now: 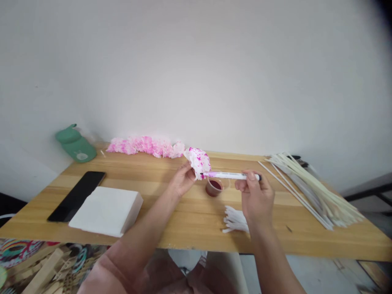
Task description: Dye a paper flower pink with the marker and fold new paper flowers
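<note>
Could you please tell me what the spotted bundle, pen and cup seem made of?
Bundle: likely thin, matte paper, possibly cloth, by its crinkled edges. Pen: probably hard plastic, smooth white, judging by its straight, printed barrel. Cup: seemingly clear, smooth plastic or glass, as dark liquid shows through its wall.

Mid-frame, a person's left hand point(183, 179) holds a ruffled white piece point(199, 160) speckled magenta; the right hand point(257, 198) points a marker point(229, 175) at its lower edge. Below centre stands a cup point(211, 192) of dark red liquid. Left: a green bottle point(76, 143), a phone point(76, 198). Right: pale sticks point(324, 192).
</note>
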Available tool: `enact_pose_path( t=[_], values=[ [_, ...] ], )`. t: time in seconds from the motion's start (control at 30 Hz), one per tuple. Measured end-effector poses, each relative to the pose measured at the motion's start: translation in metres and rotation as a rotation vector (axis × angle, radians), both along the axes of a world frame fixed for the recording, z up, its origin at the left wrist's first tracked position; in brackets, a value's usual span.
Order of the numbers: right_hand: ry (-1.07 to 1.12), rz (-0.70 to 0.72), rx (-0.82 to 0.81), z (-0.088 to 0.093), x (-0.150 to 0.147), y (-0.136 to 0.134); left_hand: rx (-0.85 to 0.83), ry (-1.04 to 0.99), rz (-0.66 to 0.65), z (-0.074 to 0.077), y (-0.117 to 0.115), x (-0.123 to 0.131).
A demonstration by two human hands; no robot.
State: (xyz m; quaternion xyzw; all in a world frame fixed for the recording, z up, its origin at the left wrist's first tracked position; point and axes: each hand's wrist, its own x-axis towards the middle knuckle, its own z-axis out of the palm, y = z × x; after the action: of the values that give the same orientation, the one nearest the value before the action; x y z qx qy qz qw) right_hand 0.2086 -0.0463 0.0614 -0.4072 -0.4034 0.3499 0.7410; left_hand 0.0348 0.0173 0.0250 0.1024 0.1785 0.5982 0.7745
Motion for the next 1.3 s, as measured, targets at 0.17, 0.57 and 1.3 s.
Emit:
enact_pose_path(
  t=[0.17,0.57,1.3],
  values=[
    [-0.007,-0.006,-0.004,0.000,-0.001,0.002,-0.018,-0.017,0.001,0.002,0.000,0.000],
    [0.038,-0.011,0.024,0.004,0.007,0.002,0.021,0.034,-0.039,0.005,-0.002,-0.001],
    [0.021,0.028,-0.015,-0.002,-0.004,0.001,-0.065,0.004,-0.018,0.002,-0.001,-0.001]
  ],
)
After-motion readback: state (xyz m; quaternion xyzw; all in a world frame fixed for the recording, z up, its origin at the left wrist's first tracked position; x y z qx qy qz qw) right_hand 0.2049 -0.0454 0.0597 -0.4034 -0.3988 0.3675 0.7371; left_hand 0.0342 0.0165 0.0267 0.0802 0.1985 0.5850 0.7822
